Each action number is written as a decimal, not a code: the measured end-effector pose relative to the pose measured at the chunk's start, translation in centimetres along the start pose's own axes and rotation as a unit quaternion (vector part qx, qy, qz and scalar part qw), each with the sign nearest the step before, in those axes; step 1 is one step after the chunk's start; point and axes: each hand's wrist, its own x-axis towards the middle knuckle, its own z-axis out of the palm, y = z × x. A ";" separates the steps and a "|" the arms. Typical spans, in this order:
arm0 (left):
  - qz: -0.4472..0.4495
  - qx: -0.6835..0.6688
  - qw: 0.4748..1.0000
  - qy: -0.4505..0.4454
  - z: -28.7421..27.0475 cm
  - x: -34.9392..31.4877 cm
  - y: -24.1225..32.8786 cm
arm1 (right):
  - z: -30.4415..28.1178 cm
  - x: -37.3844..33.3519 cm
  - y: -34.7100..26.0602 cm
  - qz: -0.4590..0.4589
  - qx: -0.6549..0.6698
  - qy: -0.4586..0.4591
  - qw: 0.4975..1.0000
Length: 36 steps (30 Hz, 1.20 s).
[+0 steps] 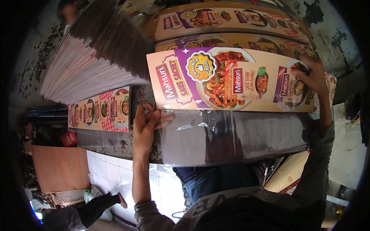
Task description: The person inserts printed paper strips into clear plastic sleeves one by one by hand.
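Note:
A long printed cardboard strip with food pictures on peach and purple lies slanted before me. Along its lower edge extends a clear plastic sleeve, glossy over the dark table. My right hand grips the strip's right end, thumb on the printed face and fingers behind. At the lower left corner, my left hand is closed, thumb against forefinger, on the sleeve's edge. Its other fingertips reach toward the plastic. How far the strip sits inside the sleeve is hard to make out.
Behind lie stacks of similar printed strips. At left, a tall fanned pile of sleeved strips leans above another printed strip. A brown carton stands lower left. Another person's leg and foot show on the tiled floor.

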 end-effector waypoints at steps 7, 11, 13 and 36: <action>-0.013 0.003 1.000 0.001 0.0 0.1 0.1 | -0.2 -0.2 0.1 -0.012 0.002 0.004 1.000; -0.011 0.003 1.000 0.000 0.0 0.1 0.0 | -0.6 -0.1 -0.5 -0.005 -0.005 0.004 1.000; -0.012 0.005 1.000 0.000 0.0 0.2 0.1 | -0.7 0.0 -0.8 -0.014 -0.006 0.014 1.000; -0.010 0.008 1.000 0.007 -0.2 0.2 -0.1 | 1.6 0.0 0.1 0.001 0.066 0.011 0.998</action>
